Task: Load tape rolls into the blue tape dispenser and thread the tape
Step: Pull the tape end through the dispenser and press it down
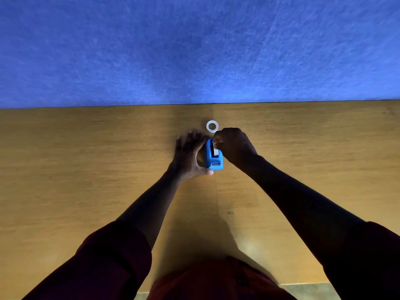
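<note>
While bracing the blue tape dispenser mid-table, left hand spread, thumb at its near end; right hand curled, pinching white tape over it. Spare roll just beyond. Fingertips blurred.

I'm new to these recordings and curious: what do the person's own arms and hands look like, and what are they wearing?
Two bare hands, no gloves: the left hand and the right hand. There may be a ring on a right finger, too small to be sure. Both forearms are uncovered. Dark maroon sleeves are pushed up towards the elbows, matching the reddish garment at the picture's bottom edge. No watch or wristband shows.
</note>
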`<state>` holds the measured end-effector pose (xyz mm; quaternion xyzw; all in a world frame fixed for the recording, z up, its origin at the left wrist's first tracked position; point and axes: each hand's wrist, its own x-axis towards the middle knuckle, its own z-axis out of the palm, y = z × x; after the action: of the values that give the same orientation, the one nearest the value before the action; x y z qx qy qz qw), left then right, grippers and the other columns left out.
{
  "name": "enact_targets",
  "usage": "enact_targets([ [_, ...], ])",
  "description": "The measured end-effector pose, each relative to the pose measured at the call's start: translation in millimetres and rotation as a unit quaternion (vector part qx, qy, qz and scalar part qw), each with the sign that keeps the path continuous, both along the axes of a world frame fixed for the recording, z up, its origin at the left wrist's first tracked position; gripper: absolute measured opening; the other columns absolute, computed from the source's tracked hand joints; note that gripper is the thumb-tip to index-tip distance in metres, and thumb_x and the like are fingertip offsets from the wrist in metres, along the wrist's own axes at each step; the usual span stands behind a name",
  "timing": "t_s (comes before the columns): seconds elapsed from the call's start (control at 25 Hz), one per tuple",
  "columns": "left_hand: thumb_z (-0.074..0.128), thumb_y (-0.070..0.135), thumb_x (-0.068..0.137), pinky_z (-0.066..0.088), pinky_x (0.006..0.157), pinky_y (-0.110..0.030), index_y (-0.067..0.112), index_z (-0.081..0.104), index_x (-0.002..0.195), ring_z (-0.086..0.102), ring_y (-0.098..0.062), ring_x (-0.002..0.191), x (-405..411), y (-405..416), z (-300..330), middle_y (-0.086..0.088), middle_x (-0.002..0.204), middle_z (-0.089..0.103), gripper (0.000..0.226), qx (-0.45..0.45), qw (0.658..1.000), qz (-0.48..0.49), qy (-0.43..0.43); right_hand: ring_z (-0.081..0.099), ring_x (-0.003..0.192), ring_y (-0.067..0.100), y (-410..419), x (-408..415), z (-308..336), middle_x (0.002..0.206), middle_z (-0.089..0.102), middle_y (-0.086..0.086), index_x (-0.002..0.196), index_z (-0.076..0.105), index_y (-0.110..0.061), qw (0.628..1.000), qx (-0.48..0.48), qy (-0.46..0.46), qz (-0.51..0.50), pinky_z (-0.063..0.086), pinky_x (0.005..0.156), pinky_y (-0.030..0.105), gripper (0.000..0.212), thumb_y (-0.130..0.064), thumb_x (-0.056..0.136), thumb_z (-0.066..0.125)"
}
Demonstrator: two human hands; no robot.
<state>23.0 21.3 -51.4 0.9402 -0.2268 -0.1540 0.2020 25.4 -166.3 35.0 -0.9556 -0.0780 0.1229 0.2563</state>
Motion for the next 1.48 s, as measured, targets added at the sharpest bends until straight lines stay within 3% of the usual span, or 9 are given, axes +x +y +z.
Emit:
enact_targets([
  [0.28, 0.084, 0.064, 0.061, -0.01, 0.119, -0.056, 0.037, 0.004, 0.156, -0.012, -0.028, 0.154, 1, 0, -4, -0.007, 0.17, -0.001, 0.127, -0.005, 1.0, 0.002, 0.001, 0.066, 0.066, 0.009, 0, 4, -1, 0.079, 0.07, 0.0, 0.091, 0.07, -0.013, 1.0, -0.012, -0.014, 0.0, 0.054, 0.059, 0.024, 0.005, -0.017, 0.093, 0.068],
  [0.44, 0.084, 0.064, 0.062, -0.013, 0.118, -0.054, 0.033, 0.005, 0.159, -0.012, -0.028, 0.155, 0, 0, -5, -0.005, 0.17, -0.003, 0.128, 0.002, 1.0, 0.005, 0.006, 0.065, 0.071, 0.017, 1, 7, -3, 0.083, 0.069, 0.004, 0.091, 0.068, -0.013, 0.999, -0.035, -0.018, 0.0, 0.055, 0.061, 0.032, 0.01, -0.02, 0.095, 0.063],
  [0.64, 0.084, 0.062, 0.062, -0.011, 0.12, -0.056, 0.033, 0.011, 0.159, -0.014, -0.026, 0.154, 0, 2, -4, -0.006, 0.17, -0.001, 0.125, -0.011, 1.0, 0.003, 0.004, 0.061, 0.069, 0.016, 2, 4, -9, 0.084, 0.066, 0.004, 0.095, 0.063, -0.011, 0.99, -0.11, -0.085, 0.028, 0.028, 0.049, 0.02, 0.01, -0.021, 0.095, 0.063],
  [0.88, 0.084, 0.062, 0.062, -0.011, 0.12, -0.057, 0.035, 0.006, 0.158, -0.02, -0.023, 0.15, 1, 1, -5, -0.006, 0.17, -0.002, 0.127, -0.012, 1.0, 0.002, 0.006, 0.059, 0.069, 0.014, 2, -3, -12, 0.083, 0.063, 0.006, 0.097, 0.059, -0.009, 0.988, -0.105, -0.104, 0.048, 0.034, 0.052, 0.022, 0.011, -0.019, 0.095, 0.064],
  [1.04, 0.085, 0.062, 0.061, -0.013, 0.118, -0.056, 0.042, 0.0, 0.153, -0.019, -0.022, 0.151, 2, 2, -6, -0.006, 0.17, -0.002, 0.126, -0.02, 1.0, 0.002, 0.006, 0.063, 0.073, 0.017, 3, -6, -11, 0.085, 0.064, 0.007, 0.099, 0.059, -0.008, 0.988, -0.108, -0.1, 0.046, 0.048, 0.055, 0.027, 0.012, -0.02, 0.098, 0.059],
  [1.2, 0.085, 0.061, 0.062, -0.014, 0.118, -0.054, 0.04, 0.002, 0.155, -0.02, -0.022, 0.15, 1, 2, -7, -0.006, 0.17, -0.002, 0.126, -0.02, 1.0, 0.001, 0.007, 0.061, 0.074, 0.016, 4, -11, -11, 0.087, 0.065, 0.007, 0.101, 0.06, -0.007, 0.988, -0.104, -0.109, 0.043, 0.042, 0.055, 0.025, 0.013, -0.019, 0.099, 0.059],
  [1.32, 0.085, 0.062, 0.062, -0.011, 0.12, -0.056, 0.034, 0.005, 0.158, -0.02, -0.022, 0.151, 1, 2, -8, -0.006, 0.17, -0.002, 0.127, -0.014, 1.0, 0.001, 0.003, 0.059, 0.073, 0.014, 4, -15, -11, 0.087, 0.065, 0.007, 0.102, 0.06, -0.007, 0.988, -0.103, -0.102, 0.045, 0.048, 0.055, 0.025, 0.013, -0.019, 0.098, 0.06],
  [1.48, 0.085, 0.063, 0.06, -0.007, 0.122, -0.061, 0.04, -0.001, 0.155, -0.016, -0.025, 0.153, 1, 3, -9, -0.006, 0.17, -0.002, 0.129, -0.019, 1.0, 0.003, 0.001, 0.06, 0.074, 0.014, 4, -18, -9, 0.088, 0.064, 0.007, 0.102, 0.058, -0.008, 0.989, -0.098, -0.099, 0.038, 0.048, 0.056, 0.026, 0.013, -0.018, 0.096, 0.063],
])
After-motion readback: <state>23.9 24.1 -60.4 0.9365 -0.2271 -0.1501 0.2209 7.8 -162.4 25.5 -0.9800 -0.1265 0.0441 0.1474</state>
